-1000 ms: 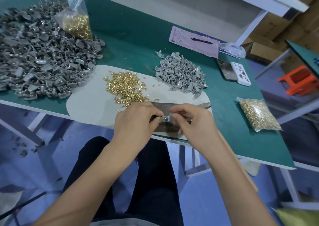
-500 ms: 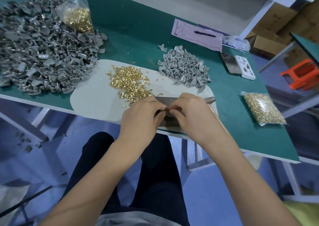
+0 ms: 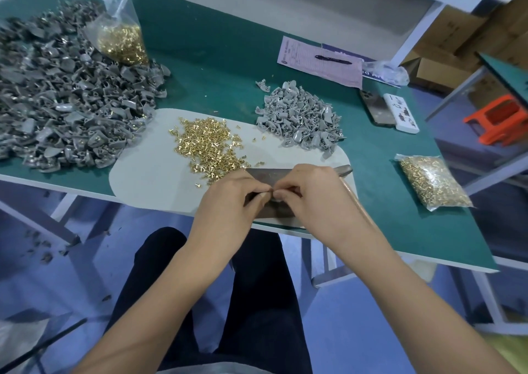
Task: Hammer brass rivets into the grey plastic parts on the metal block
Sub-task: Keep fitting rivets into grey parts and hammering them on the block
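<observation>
our left hand (image 3: 228,202) and right hand (image 3: 311,199) meet fingertip to fingertip over the block (image 3: 265,173) at the near edge, pinching something too small to tell. loose rivets (image 3: 208,142) just beyond, grey parts (image 3: 300,116) far right.

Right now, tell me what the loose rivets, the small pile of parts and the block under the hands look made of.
Loose rivets: likely brass, bright yellow with a metallic glint.
Small pile of parts: probably moulded plastic, matte light grey, with no shine.
Block: apparently steel or iron, dull grey-brown with a worn sheen, mostly covered by the hands.
</observation>
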